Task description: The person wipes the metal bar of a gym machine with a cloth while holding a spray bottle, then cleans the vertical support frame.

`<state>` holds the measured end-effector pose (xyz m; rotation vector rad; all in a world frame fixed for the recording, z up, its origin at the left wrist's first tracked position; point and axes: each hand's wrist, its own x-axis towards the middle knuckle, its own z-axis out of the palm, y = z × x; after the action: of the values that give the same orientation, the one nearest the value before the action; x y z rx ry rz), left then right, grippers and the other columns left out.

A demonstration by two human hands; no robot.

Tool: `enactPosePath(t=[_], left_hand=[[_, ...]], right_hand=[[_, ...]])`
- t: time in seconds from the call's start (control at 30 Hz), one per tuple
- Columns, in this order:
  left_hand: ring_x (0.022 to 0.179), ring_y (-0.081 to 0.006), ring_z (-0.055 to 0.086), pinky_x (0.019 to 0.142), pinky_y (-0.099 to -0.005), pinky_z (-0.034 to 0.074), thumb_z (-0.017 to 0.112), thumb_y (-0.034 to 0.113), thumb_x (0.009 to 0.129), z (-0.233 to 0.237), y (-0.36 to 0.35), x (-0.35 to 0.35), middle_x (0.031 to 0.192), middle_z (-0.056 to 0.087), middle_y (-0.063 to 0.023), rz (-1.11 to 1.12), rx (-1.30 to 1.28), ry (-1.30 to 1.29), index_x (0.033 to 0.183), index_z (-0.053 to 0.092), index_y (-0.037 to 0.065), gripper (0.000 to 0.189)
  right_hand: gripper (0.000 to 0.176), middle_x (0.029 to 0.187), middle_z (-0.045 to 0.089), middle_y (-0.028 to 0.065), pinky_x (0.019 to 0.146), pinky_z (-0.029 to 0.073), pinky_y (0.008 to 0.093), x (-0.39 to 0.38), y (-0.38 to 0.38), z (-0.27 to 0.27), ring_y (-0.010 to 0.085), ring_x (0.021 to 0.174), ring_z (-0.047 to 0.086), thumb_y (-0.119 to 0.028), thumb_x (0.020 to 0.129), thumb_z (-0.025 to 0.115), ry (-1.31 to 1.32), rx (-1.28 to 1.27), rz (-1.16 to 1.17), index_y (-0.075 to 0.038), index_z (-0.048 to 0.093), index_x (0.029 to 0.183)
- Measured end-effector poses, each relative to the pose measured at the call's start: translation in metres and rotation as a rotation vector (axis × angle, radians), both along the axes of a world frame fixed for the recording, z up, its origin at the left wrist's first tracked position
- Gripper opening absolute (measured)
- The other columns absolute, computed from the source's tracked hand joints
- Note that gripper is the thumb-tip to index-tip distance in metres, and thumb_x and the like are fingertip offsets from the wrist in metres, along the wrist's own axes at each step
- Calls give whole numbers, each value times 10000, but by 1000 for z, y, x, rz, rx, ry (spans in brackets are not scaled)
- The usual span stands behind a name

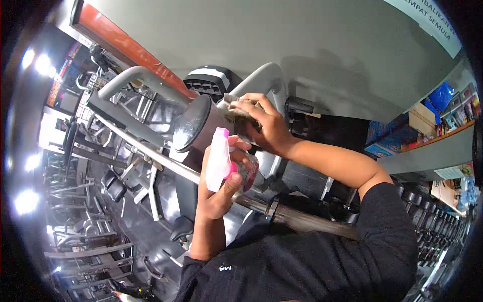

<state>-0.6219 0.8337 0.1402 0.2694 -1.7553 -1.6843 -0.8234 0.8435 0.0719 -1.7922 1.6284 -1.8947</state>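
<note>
A spray bottle with a white and pink head (219,163) is held upright in my left hand (221,194), its fingers wrapped round the clear neck. My right hand (269,123) holds a crumpled greyish cloth (231,108) against the side of a rounded machine pad (193,123) with a glossy black end. The cloth is partly hidden by my fingers. Grey curved tubes (266,83) of the machine stand around the pad, and a black ridged part (211,80) sits just behind it.
A long metal bar (151,151) with a thick sleeve (312,221) crosses in front of me. A red beam (136,43) slants along a grey wall (327,55). Dumbbells (427,216) line the right, below a shelf (427,146) with boxes. Gym machines fill the left.
</note>
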Motion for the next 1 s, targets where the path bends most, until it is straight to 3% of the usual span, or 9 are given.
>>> enactPosePath(t=[0.1, 0.27, 0.47, 0.63, 0.77, 1.0], left_hand=[[1034, -196, 622, 937, -369, 499, 712, 302, 981, -8, -1, -5, 1318, 562, -189, -29, 33, -34, 1469, 388, -45, 681], [1001, -186, 601, 730, -289, 525, 695, 229, 995, -20, -1, -14, 1361, 533, -171, -55, 75, -66, 1497, 369, -13, 646], [1001, -201, 591, 835, -349, 509, 712, 256, 980, -27, -2, -18, 1365, 533, -169, -38, 12, -123, 1498, 376, -23, 677], [1036, -221, 608, 888, -367, 505, 727, 298, 965, -36, -4, -12, 1354, 554, -189, 17, 38, -135, 1491, 391, -28, 704], [1054, -238, 614, 931, -400, 495, 733, 343, 956, -38, -10, -12, 1330, 574, -197, 30, 64, -100, 1485, 398, -26, 727], [1048, -255, 619, 949, -410, 470, 739, 386, 916, -35, -3, -17, 1281, 597, -180, 92, 88, -138, 1467, 445, -57, 765]], right_hand=[[502, 1298, 577, 155, 1005, 522, 403, -18, -19, -21, 339, 1177, 638, 49, 817, 659, -42, 11, -141, -78, 673, 1302], [493, 1272, 605, 156, 1032, 504, 411, -58, -52, -56, 356, 1208, 615, 102, 818, 602, -71, 28, -323, -93, 686, 1263], [488, 1264, 616, 170, 1084, 468, 410, -89, -73, -90, 357, 1232, 598, 152, 803, 550, -177, 100, -465, -62, 666, 1225], [478, 1243, 614, 179, 1069, 469, 395, -40, -50, -61, 357, 1213, 606, 122, 809, 554, -247, 68, -391, -57, 668, 1237], [512, 1285, 598, 178, 1074, 464, 417, -6, -16, -31, 354, 1236, 591, 71, 792, 564, -224, 41, -146, -74, 672, 1271], [543, 1289, 605, 174, 1055, 478, 459, -34, -37, -70, 387, 1217, 595, 129, 771, 622, -27, -62, -302, -92, 670, 1264]])
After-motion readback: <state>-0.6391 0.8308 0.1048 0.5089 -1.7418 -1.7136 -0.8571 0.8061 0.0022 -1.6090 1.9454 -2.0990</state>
